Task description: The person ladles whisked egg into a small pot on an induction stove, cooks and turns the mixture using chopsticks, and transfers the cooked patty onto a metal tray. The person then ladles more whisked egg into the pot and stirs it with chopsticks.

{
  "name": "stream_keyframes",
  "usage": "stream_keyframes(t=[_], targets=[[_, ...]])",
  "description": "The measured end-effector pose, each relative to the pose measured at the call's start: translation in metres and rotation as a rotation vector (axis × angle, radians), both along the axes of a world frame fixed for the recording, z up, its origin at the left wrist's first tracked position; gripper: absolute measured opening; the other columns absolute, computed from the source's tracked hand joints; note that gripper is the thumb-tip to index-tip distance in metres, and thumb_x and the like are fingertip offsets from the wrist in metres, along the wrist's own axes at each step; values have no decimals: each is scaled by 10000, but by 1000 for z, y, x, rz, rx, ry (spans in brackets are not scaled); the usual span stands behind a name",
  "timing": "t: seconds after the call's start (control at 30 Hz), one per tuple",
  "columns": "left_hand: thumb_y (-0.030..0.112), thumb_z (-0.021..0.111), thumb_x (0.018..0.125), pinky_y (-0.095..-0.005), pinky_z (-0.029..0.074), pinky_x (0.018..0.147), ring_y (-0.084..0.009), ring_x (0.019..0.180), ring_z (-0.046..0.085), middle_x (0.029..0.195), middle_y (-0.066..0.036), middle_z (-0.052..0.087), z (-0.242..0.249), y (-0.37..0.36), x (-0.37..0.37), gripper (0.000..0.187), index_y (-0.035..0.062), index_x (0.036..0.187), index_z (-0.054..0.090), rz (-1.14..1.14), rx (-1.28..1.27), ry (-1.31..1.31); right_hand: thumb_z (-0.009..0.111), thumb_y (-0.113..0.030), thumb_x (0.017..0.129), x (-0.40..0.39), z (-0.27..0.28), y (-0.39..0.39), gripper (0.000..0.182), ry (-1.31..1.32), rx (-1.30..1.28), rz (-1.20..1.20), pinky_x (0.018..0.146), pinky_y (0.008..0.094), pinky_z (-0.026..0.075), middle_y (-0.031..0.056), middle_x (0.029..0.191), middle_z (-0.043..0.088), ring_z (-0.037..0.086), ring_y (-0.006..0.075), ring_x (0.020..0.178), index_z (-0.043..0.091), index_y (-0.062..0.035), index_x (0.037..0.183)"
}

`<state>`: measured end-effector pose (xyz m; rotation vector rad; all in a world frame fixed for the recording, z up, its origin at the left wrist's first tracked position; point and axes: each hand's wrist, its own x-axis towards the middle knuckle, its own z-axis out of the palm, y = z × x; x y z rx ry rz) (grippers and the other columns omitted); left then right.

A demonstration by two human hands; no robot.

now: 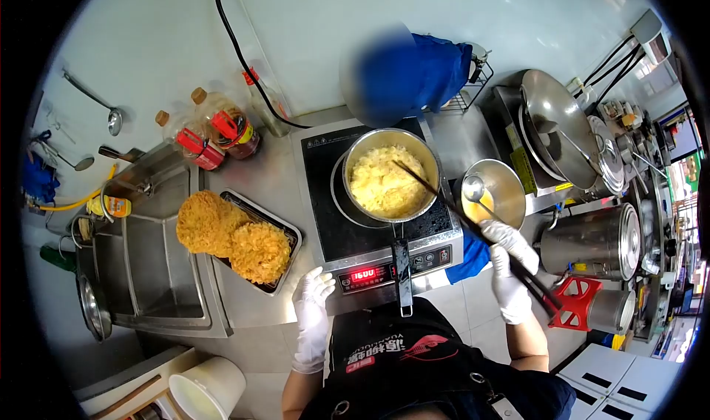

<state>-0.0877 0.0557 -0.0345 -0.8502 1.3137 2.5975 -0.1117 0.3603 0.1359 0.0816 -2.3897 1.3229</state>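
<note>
Pot [431, 161] sits on the lit hob [322, 190], mid worktop [244, 301], w/ pale yellow food [381, 187] inside. R hand [510, 268], gloved, is closed round long chopsticks [462, 214], tips at the food; L hand [313, 294], also gloved, is part-open w/ nothing visible in it, nr the hob's near left corner.

Main risk: handle [401, 268] juts past the hob's near edge, v. close to the apron [362, 338]; a bump could swing or tip the pot. Food fills much of it, so hard stirring might break it up or splash hot liquid, esp. w/ the display at 1600. Bowl [510, 187] to the right has a ladle [473, 188] leaning in it; a snagged sleeve or chopstick could upset both. Left, one fried cake [209, 224] overhangs its tray [296, 239] and could slip off.

Surface is metal, w/ the sink [166, 272] far left, bottles [240, 139] along the pale wall [296, 42], wok [558, 109] far right; tiled floor [481, 309] below.
</note>
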Motion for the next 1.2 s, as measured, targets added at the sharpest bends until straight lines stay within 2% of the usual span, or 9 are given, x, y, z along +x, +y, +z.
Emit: stream_keyframes(t=[0.1, 0.23, 0.57, 0.63, 0.8, 0.9, 1.03, 1.17, 1.2], targets=[[253, 485, 919, -294, 494, 741, -209, 825, 601, 897, -140, 600, -1, -1, 0, 361, -65, 1083, 526, -4, -17, 19, 600, 3, 762, -1, -9, -18, 173, -63, -28, 105, 843, 313, 469, 160, 978, 642, 620, 249, 922, 642, 26, 928], [253, 484, 920, -288, 494, 734, -205, 813, 600, 895, -143, 603, -1, -6, 3, 360, -66, 1081, 529, -10, -23, 24, 577, -41, 808, -14, -25, -20, 180, -109, -62, 185, 854, 306, 465, 151, 1005, 634, 608, 238, 942, 635, 17, 968], [247, 459, 935, -272, 490, 713, -188, 796, 597, 899, -136, 606, 5, -12, 9, 340, -51, 1082, 531, 23, -57, -5, 603, -93, 818, -42, -21, 17, 151, -229, -81, 268, 825, 294, 466, 104, 938, 662, 616, 186, 882, 670, -31, 939], [242, 462, 935, -271, 492, 709, -189, 795, 600, 901, -134, 606, 3, -13, 11, 333, -46, 1088, 529, 26, -51, 1, 611, -131, 821, -48, -19, 26, 159, -292, -177, 264, 825, 300, 463, 100, 918, 668, 616, 190, 877, 675, -31, 926], [231, 471, 932, -275, 500, 696, -197, 792, 610, 907, -133, 607, -2, -16, 17, 319, -38, 1094, 524, 42, -38, -6, 620, -178, 822, -52, 10, 38, 170, -398, -91, 120, 823, 305, 452, 68, 869, 678, 617, 182, 844, 683, -36, 890], [238, 474, 931, -281, 506, 696, -200, 792, 613, 910, -132, 607, -2, -14, 18, 325, -39, 1095, 521, 62, -36, -17, 624, -130, 816, -53, 7, 54, 140, -310, -270, 191, 816, 292, 455, 82, 855, 655, 599, 168, 839, 657, 0, 854], [218, 494, 918, -285, 510, 696, -204, 789, 615, 898, -133, 610, -2, -11, 17, 309, -40, 1083, 534, 48, -16, -9, 599, -133, 844, -38, 19, 58, 170, -161, -405, 38, 797, 300, 476, 113, 877, 651, 602, 178, 860, 646, 27, 871], [198, 517, 900, -291, 510, 701, -210, 788, 615, 887, -140, 615, -4, -2, 14, 289, -42, 1057, 554, 10, -2, -24, 564, -140, 856, -26, 3, 52, 184, -11, -53, -117, 811, 305, 470, 121, 871, 654, 614, 200, 847, 653, 14, 903], [195, 523, 895, -293, 510, 703, -211, 789, 616, 886, -143, 616, -6, 1, 13, 285, -42, 1050, 559, 4, 8, -28, 573, -105, 843, -25, -1, 45, 149, 96, 4, -30, 813, 295, 463, 116, 869, 656, 617, 196, 838, 650, 15, 889]])
